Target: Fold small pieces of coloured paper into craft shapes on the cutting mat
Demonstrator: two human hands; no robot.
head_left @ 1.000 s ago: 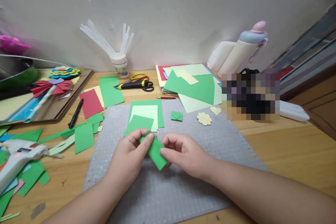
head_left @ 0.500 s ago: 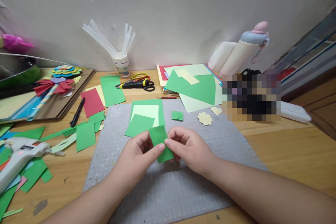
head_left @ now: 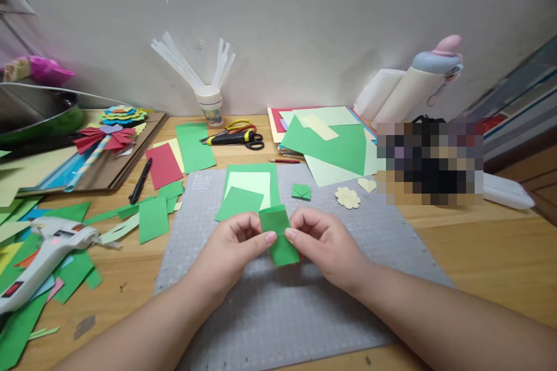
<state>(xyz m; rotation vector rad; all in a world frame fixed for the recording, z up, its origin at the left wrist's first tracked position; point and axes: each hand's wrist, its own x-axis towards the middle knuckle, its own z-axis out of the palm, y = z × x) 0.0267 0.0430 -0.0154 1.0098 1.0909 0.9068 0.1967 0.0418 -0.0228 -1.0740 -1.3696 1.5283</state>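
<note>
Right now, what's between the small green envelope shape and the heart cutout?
Head view: the cream flower cutout on the grey mat, nearer the heart cutout than the small green envelope shape.

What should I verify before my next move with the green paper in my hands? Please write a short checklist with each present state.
1. Left hand grips one side of the green paper: ok.
2. Right hand grips the opposite side: ok.
3. Paper's side edges are straight: cannot tell; fingers cover part of them.
4. Pale yellow flower cutout lies apart from both hands, on the grey mat: ok.
5. Glue gun is clear of paper scraps: not ok; they lie around it.
6. Blade of the black-and-yellow cutter is drawn in: cannot tell; too small.
</note>
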